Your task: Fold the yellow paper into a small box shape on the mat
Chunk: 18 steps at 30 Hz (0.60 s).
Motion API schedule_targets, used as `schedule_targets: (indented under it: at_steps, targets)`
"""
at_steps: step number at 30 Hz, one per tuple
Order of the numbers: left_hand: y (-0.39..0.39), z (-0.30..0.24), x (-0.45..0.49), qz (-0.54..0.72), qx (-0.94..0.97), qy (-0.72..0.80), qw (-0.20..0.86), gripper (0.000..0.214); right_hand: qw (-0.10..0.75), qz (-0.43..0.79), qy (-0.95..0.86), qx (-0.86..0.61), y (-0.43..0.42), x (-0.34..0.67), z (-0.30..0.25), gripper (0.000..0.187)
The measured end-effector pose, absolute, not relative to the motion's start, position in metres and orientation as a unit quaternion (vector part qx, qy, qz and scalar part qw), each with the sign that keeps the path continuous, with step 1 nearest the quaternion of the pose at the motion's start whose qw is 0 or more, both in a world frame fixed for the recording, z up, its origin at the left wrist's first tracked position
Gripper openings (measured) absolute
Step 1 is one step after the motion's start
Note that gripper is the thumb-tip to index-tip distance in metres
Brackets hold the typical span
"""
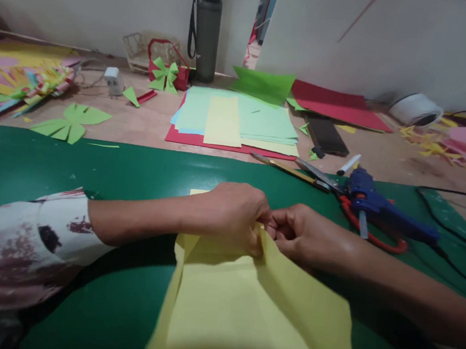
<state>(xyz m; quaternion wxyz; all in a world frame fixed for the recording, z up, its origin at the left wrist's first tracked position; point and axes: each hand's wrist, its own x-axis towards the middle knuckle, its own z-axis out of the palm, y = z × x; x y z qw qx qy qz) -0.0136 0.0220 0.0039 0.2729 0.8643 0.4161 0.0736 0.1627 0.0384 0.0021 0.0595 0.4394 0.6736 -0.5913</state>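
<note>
A large yellow sheet of paper (pixel 219 306), folded up along its sides, lies before me over the green mat (pixel 90 304). Its far end is gripped by my left hand (pixel 235 211), whose fingers curl over the edge. Close against it, my right hand (pixel 299 231) pinches the same paper at the far right corner. The two sets of fingertips nearly meet there. What exactly the fingertips press together is partly hidden by the left hand. A small piece of yellow paper (pixel 198 192) shows just beyond the left wrist.
A blue glue gun (pixel 391 210) rests on red-handled scissors (pixel 350 209), right of my hands, its black cord trailing right. Nearby lie a craft knife (pixel 295 173) and a phone (pixel 326 134). Farther back are stacked papers (pixel 264 119), a bottle (pixel 208 38) and a green paper bow (pixel 74 122).
</note>
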Motion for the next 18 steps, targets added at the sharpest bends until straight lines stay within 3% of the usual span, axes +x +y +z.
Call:
schedule_targets:
  at_steps: [5,10,18]
  targets:
    - [0.014,0.003,-0.015,0.076,0.877,0.39,0.269,0.021,0.054,-0.579,0.682,0.444,0.037,0.164,0.008,0.011]
    - [0.009,0.008,-0.019,0.105,0.878,0.36,0.296,0.04,0.019,-0.593,0.69,0.415,0.035,0.17,0.011,0.009]
    - [0.006,0.014,-0.021,0.069,0.876,0.365,0.308,0.04,-0.031,-0.536,0.739,0.407,0.031,0.178,0.01,0.01]
